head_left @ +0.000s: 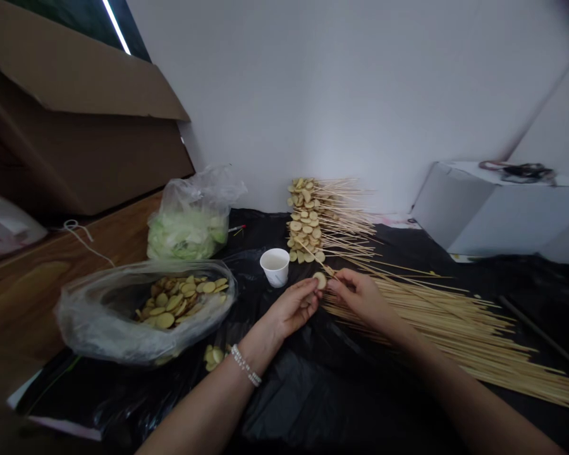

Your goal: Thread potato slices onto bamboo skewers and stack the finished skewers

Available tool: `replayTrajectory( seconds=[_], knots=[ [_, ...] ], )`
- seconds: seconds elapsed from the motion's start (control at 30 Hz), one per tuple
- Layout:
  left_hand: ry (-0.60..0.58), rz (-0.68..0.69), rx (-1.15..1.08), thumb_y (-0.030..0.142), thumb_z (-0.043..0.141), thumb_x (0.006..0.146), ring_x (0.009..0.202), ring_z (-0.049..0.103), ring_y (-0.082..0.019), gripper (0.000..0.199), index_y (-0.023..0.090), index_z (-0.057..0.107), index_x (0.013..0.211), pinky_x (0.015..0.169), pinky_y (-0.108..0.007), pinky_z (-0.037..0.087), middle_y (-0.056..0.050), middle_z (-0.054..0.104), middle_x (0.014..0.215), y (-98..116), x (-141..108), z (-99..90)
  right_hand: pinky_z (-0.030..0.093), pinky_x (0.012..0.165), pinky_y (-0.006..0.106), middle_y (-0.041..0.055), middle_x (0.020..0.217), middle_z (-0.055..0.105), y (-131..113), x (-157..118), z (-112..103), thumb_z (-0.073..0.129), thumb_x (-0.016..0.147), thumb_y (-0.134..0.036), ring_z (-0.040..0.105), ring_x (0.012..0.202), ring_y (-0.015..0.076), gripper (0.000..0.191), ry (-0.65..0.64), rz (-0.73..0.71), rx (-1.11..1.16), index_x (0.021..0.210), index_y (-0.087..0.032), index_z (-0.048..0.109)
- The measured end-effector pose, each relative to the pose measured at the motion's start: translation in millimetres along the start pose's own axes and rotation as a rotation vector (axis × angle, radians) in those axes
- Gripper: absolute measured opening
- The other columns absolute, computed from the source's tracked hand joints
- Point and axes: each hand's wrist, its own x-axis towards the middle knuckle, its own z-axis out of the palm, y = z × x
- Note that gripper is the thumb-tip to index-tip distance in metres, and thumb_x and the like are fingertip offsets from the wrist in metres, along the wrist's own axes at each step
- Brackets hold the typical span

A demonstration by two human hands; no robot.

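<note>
A large cardboard box (80, 139) is propped at the upper left of the frame, above a wooden table (38, 297) on which a white cord (83, 237) is laid. Pale green shreds are held in a clear plastic bag (189, 237), beside a small marker (237, 227). A white paper cup (275, 266) is stood on black plastic sheeting (284, 404). A dark cable (516, 172) is coiled on a white box (512, 215) at the right.
</note>
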Motion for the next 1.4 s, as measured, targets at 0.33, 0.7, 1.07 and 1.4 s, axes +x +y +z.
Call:
replayTrajectory(
  seconds=[0.33,0.7,1.07,1.4],
  knots=[
    [-0.186,0.110,-0.104,0.014,0.069,0.075,0.046,0.037,0.002,0.015,0.012,0.059,0.085,0.034,-0.005,0.023,0.000,0.052,0.076,23,-10,0.2,0.032,0.046,0.021,-0.0036,0.057,0.056,-10,-2,-16,0.044,0.089,-0.039,0.043,0.047,0.0085,0.024,-0.071,0.009,0.088,0.083,-0.019,0.057],
    [-0.055,0.037,-0.158,0.005,0.067,0.074,0.049,0.043,0.000,0.015,0.013,0.058,0.082,0.035,-0.007,0.026,0.000,0.055,0.074,15,-3,-2.6,0.038,0.052,0.023,0.0007,0.065,0.060,-9,-2,-69,0.048,0.086,-0.046,0.050,0.057,0.0108,0.033,-0.444,0.020,-0.091,0.074,-0.019,0.061],
    [0.105,0.037,-0.213,0.008,0.067,0.076,0.051,0.049,-0.002,0.016,0.014,0.061,0.090,0.037,-0.007,0.034,-0.002,0.064,0.084,11,6,-10.9,0.037,0.054,0.025,-0.0008,0.054,0.060,2,-2,-76,0.048,0.085,-0.043,0.051,0.052,0.0125,0.030,-0.471,0.082,-0.154,0.077,-0.018,0.063],
    [0.157,0.069,-0.205,0.010,0.065,0.078,0.050,0.050,-0.002,0.011,0.014,0.062,0.089,0.037,-0.008,0.035,-0.004,0.065,0.084,12,8,-13.0,0.040,0.058,0.026,-0.0005,0.057,0.062,7,0,-75,0.046,0.087,-0.040,0.054,0.055,0.0133,0.028,-0.443,0.033,-0.246,0.077,-0.019,0.062]
  ],
)
